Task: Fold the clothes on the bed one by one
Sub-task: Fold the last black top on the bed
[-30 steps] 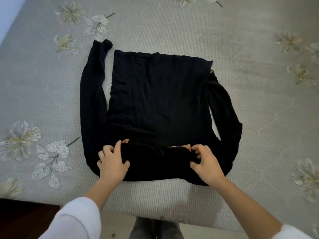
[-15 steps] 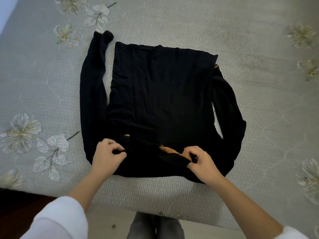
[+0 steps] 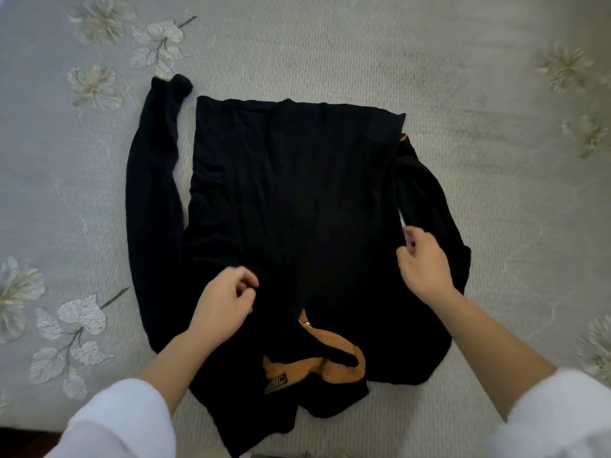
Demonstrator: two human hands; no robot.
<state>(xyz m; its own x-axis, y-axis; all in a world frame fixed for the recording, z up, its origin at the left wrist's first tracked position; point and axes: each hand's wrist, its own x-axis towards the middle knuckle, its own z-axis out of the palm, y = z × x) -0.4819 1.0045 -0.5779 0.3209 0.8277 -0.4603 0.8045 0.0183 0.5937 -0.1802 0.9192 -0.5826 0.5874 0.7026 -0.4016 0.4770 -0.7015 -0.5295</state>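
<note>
Under both grips (image 3: 224,302) (image 3: 421,262), black top (image 3: 291,193), bedspread (image 3: 463,61)

Setting: a home bedroom. Evidence: a bed (image 3: 429,61) filled nearly the whole view, covered by a pale grey-green textured bedspread (image 3: 297,44) printed with cream flowers and white-veined leaves (image 3: 79,322). A black long-sleeved top (image 3: 291,200) with a tan inner collar and sewn-in label (image 3: 276,382) lay spread flat on it, a household garment rather than shop stock. A strip of dark floor (image 3: 20,438) showed at the bed's near edge, lower left.
</note>
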